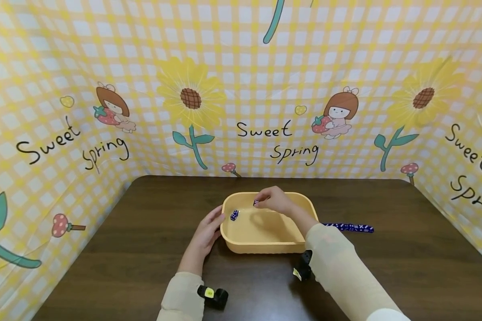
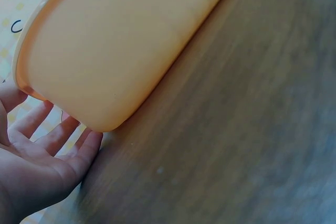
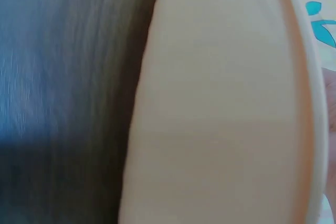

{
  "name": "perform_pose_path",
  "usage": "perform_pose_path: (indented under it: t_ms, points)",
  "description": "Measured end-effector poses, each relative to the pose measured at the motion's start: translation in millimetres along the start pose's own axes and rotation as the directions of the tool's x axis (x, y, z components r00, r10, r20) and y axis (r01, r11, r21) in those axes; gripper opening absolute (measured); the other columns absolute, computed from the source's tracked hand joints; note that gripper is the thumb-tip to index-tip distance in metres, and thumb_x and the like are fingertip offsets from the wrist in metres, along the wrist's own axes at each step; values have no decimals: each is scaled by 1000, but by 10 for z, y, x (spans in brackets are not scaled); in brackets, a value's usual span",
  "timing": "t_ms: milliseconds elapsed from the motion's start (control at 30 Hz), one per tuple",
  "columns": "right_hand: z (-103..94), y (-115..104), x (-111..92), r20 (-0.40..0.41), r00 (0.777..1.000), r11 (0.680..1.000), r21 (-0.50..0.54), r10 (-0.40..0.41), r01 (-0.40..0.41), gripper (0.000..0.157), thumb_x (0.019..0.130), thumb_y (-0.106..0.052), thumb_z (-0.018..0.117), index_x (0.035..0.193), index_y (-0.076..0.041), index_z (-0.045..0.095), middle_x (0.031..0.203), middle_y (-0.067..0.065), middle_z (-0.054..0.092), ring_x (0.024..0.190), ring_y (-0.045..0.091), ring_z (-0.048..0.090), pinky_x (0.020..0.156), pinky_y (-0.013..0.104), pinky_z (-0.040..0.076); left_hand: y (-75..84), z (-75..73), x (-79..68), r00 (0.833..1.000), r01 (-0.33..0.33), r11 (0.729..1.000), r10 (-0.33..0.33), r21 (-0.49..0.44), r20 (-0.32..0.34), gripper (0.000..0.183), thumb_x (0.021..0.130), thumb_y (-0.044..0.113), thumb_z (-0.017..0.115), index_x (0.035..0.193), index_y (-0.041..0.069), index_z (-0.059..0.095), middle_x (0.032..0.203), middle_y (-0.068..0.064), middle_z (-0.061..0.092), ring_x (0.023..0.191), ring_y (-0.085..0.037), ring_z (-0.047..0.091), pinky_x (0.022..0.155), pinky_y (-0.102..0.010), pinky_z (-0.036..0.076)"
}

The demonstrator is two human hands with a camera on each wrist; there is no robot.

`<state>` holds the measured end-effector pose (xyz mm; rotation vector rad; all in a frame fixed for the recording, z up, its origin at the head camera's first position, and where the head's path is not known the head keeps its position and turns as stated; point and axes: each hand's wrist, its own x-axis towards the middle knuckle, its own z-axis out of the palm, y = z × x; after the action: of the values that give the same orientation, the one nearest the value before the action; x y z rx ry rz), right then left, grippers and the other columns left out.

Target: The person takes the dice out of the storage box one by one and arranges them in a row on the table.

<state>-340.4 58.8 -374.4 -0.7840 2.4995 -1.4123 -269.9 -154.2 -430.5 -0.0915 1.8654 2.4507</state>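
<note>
A yellow plastic tray sits on the table, its outer wall filling much of both wrist views. Inside the left end of the tray is a small group of blue dice with white dots. My right hand is over the tray's far side and pinches a blue die between its fingertips. My left hand rests against the tray's left end. Its loosely extended fingers touch the outer wall, with the thumb near the rim. Only a sliver of my right hand shows beyond the rim in the right wrist view.
A straight row of blue dice lies on the brown wooden table to the right of the tray, its near end partly behind my right forearm. A yellow checked cloth with printed flowers surrounds the table's back and sides.
</note>
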Motion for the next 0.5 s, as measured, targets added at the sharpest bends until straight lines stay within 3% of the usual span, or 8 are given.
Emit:
perform_pose_path:
  t_ms: [267,500]
  points:
    - [-263,-6,-110,-34,999,995,-103,4,-7,16,76,-10,65,88,2,65,79,4,63,71,15,53,63,28,43,-13,-5,-16,1000,-4,1000,4,8,2,42,89,10,46,130,4,37,130,-17,35,112,-32,37,87,-43,33]
    - [-487,-7,-235,-46,999,991,-129,20,-25,15,78,-12,64,88,-1,65,81,4,62,74,17,53,64,30,43,-15,-5,-8,1000,-4,1000,4,2,4,42,89,10,46,129,3,37,130,-18,36,111,-32,38,86,-42,34]
